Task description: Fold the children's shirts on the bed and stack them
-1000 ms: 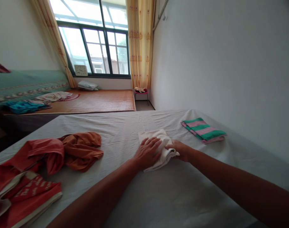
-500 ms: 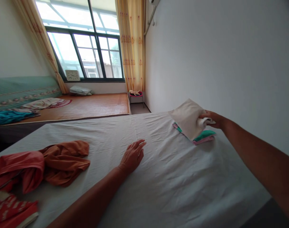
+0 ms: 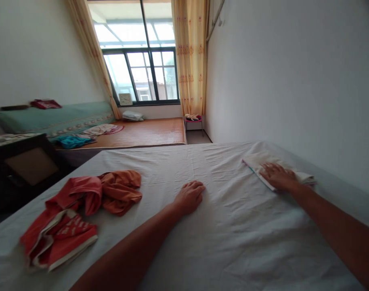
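Observation:
My right hand [image 3: 277, 176] lies flat, fingers spread, on a folded white cloth [image 3: 258, 161] at the right side of the bed. That cloth rests on a folded striped cloth of which only a thin green and pink edge [image 3: 311, 184] shows. My left hand [image 3: 189, 197] rests on the white bed sheet [image 3: 221, 226] near the middle, fingers loosely curled and holding nothing. A heap of unfolded cloths lies to the left: an orange one [image 3: 120, 192] and a red one with white trim [image 3: 61, 234].
A white wall [image 3: 293, 81] runs close along the bed's right side. Beyond the bed's far edge stand a second bed with a brown mat [image 3: 148, 131], a window [image 3: 145, 60] with yellow curtains and a small stool [image 3: 193, 118]. Dark furniture [image 3: 21, 169] stands at the left.
My right hand carried the folded white cloth from the middle of the bed to the right and laid it on the striped cloth. My left hand let go and stayed on the sheet.

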Demonstrator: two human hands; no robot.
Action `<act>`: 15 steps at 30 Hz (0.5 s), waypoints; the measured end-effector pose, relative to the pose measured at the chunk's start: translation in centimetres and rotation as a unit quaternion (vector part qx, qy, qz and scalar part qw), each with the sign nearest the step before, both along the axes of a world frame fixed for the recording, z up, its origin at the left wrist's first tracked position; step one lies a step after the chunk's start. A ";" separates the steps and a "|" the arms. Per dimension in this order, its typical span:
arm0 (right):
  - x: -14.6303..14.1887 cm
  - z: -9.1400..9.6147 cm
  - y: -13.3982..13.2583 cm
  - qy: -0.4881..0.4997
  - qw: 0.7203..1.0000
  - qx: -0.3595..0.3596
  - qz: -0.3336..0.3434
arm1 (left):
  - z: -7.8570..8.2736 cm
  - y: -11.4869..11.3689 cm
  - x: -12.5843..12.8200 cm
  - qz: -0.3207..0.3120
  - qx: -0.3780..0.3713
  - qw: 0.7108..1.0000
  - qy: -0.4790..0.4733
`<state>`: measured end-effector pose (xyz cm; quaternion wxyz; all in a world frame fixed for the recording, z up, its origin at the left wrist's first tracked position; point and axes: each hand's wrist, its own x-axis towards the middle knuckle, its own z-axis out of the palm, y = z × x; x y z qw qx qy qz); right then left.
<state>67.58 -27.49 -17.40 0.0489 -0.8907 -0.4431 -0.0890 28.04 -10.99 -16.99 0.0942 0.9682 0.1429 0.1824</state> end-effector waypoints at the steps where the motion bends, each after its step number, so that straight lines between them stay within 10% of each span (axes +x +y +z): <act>1: -0.5 -0.4 0.7 -0.011 1.000 -0.008 0.002 | 0.0 -0.1 0.0 -0.001 0.003 1.000 0.003; 8: -13.7 -0.8 6.1 -0.037 0.960 0.006 0.277 | 1.4 1.4 -2.7 0.002 0.069 0.995 0.075; 15: -20.6 -0.2 6.5 0.017 0.922 -0.009 0.387 | 7.1 8.3 -15.9 0.212 0.041 0.966 0.140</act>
